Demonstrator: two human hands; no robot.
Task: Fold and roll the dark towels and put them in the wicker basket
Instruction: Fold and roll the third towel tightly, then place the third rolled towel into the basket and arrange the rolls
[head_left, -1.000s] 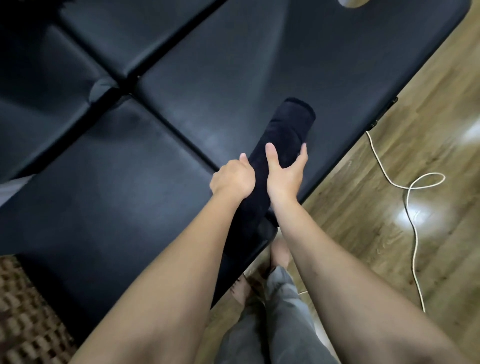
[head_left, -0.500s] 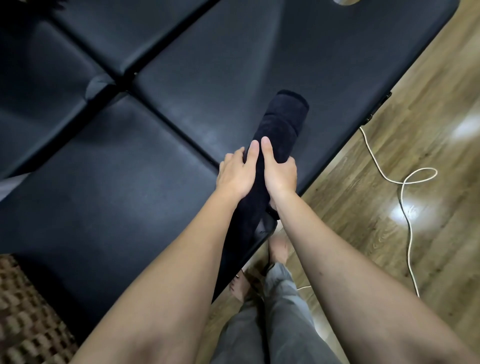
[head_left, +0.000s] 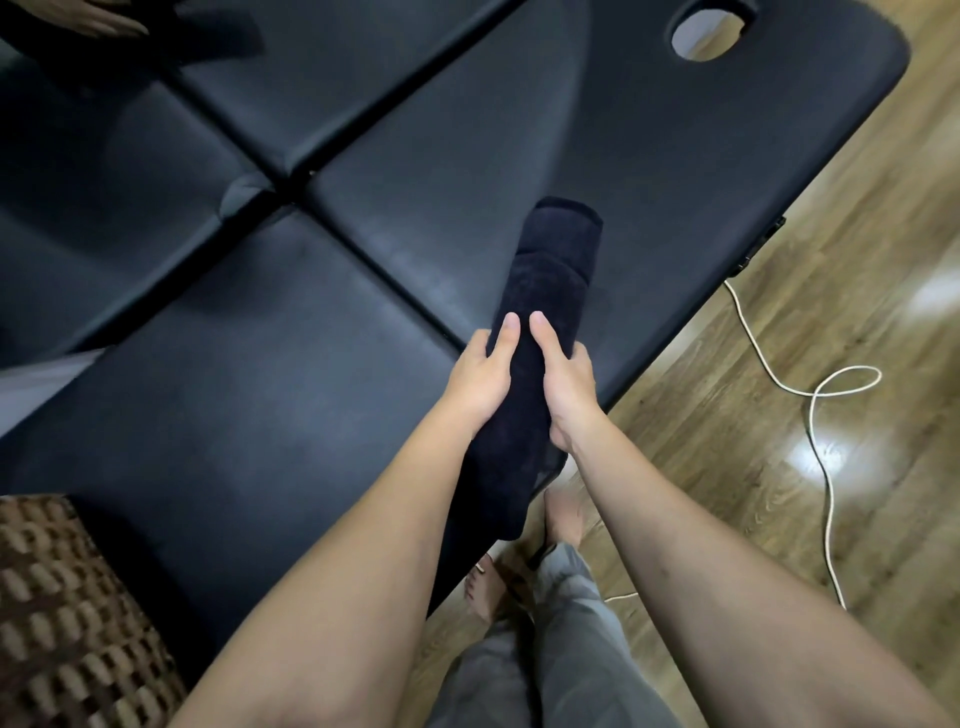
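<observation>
A dark towel (head_left: 550, 270) lies folded into a long narrow strip on the black padded table (head_left: 260, 389), with its near end hanging over the table's front edge. My left hand (head_left: 480, 376) presses on the strip's left side and my right hand (head_left: 569, 382) on its right side, thumbs side by side on top of the cloth. The far end of the strip looks thicker, with layers overlapping. The wicker basket (head_left: 62, 613) stands at the lower left, beside the table; only a corner of its brown woven side shows.
The table has a face hole (head_left: 709, 31) at its far right end and seams crossing at the upper left. A white cord (head_left: 810, 415) loops over the wooden floor on the right. Another person's hand (head_left: 88, 21) shows at the top left. My bare feet are under the table edge.
My left hand has opened from a fist and closed in on the towel. Both hands now clasp the strip with thumbs together, and the view has shifted so the face hole shows.
</observation>
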